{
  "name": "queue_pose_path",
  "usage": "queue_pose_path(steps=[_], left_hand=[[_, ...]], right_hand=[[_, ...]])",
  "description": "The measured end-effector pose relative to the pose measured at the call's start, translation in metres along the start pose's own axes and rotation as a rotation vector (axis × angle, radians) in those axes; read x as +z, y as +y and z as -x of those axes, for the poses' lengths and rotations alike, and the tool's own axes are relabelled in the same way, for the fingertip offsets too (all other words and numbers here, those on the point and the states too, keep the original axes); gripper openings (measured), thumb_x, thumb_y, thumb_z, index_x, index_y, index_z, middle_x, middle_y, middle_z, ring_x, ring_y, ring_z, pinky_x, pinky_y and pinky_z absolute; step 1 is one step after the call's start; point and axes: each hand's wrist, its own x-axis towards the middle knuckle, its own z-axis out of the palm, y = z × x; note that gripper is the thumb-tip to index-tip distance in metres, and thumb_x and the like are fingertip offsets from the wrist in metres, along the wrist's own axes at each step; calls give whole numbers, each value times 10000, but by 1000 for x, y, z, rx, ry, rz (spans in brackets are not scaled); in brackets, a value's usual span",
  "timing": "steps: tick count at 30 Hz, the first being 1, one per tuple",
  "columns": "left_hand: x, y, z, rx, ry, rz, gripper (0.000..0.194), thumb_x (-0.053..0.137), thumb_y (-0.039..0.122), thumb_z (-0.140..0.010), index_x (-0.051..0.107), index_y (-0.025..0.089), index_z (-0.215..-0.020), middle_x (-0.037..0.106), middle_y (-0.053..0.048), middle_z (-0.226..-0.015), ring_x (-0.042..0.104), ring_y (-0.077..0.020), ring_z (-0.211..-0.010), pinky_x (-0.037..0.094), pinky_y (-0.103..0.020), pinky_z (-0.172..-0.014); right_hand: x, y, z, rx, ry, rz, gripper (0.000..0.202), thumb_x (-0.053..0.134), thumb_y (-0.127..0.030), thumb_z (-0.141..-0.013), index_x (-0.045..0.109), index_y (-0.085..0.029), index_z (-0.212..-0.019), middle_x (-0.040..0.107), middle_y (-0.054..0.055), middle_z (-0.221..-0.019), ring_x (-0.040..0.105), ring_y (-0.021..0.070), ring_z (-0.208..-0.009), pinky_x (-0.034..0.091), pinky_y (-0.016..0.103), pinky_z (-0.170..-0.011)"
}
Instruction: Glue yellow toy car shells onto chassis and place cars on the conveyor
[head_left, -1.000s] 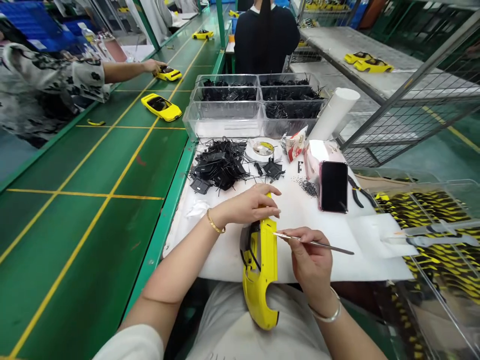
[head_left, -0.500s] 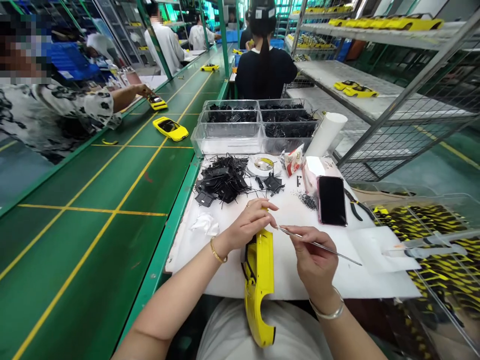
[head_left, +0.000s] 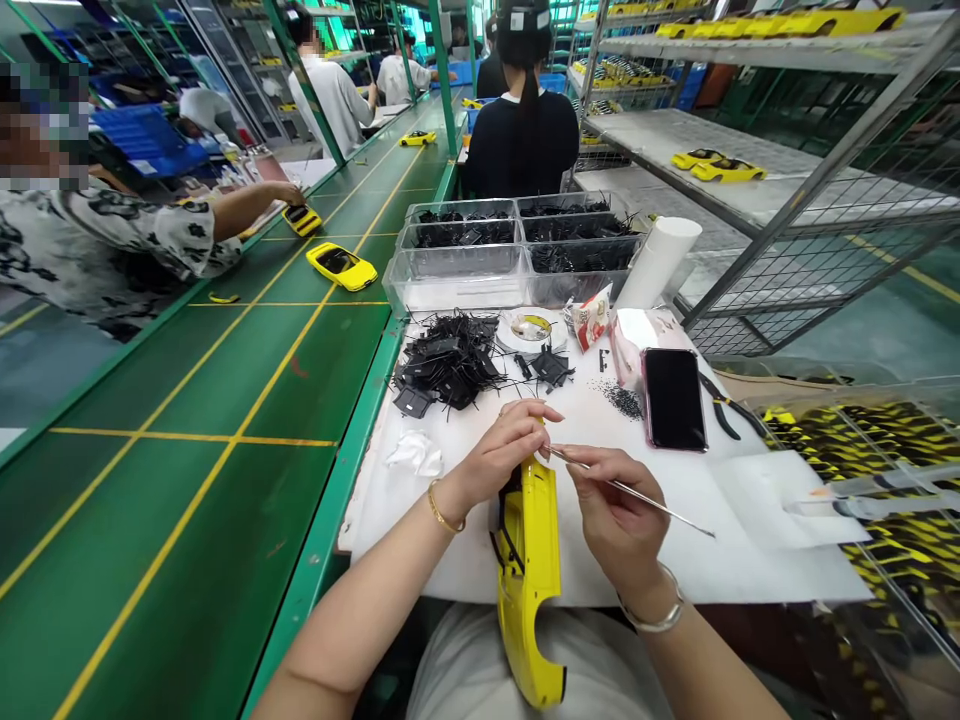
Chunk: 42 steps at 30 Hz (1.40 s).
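A yellow model car body [head_left: 529, 560] stands on its side at the front edge of the white work surface, its lower end over my lap. My left hand [head_left: 506, 450] is closed around its upper end. In my right hand [head_left: 619, 505] is a thin metal tool like a tweezer or pick [head_left: 664, 505], pinched between thumb and fingers. The tool's near tip meets the left fingertips at the top of the car body; what lies at that tip is too small to make out. Beyond my left hand is a pile of black plastic parts [head_left: 450, 360].
Ahead stands a clear divided tray [head_left: 457, 292] with black parts. A phone [head_left: 675, 400], pliers [head_left: 724, 408], tape roll [head_left: 531, 328] and tiny black pieces [head_left: 622, 400] lie on the right. The green conveyor [head_left: 187, 520] carries yellow cars; a co-worker's hand [head_left: 281, 192] holds one.
My right hand and the tool have moved slightly left, closer to the car body. The co-worker's hand has shifted its yellow car a little left. The whole view has turned slightly.
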Motion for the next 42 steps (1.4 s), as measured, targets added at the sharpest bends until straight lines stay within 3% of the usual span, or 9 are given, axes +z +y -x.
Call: queue_pose_path(steps=[9,29,34,37,42], left_hand=[[1,-1,0,26,-1,-33,287,384,264,-975,515,187,-732,597,-94,-1212,435,-219,-1249,237,-395,-1153],[-1,-6,1,45,22,-33,285,380,286,-973,567,185,-783,604,-96,-1218,451,-229,-1260,267,-434,-1159],[-16,-12,-1,119,-158,-129,123,528,268,-834,622,198,-797,593,-100,-1299,328,-272,-1408,184,-465,-1208],[-25,-15,-3,161,-258,-167,157,553,284,-831,683,195,-832,548,-93,-1388,251,-280,-1461,123,-456,-1227],[-27,-13,-1,124,-335,-240,246,490,245,-872,731,200,-886,418,-55,-1523,88,-261,-1514,40,-450,-1236]], right_hand=[[1,2,2,10,24,-24,275,598,16,-849,596,-234,-964,699,33,-1021,709,203,-983,599,400,-897],[6,-4,-2,-6,44,5,269,603,25,-841,602,-229,-928,714,22,-991,718,185,-947,604,365,-876],[-1,-21,5,117,-26,-60,254,599,11,-855,583,-234,-919,714,8,-951,721,176,-928,611,359,-867],[-6,-24,15,199,-88,-81,240,595,-1,-864,573,-236,-910,702,1,-922,714,173,-940,610,353,-864],[-7,-20,24,190,-103,-75,250,579,6,-870,571,-239,-914,696,0,-931,709,163,-934,615,349,-850]])
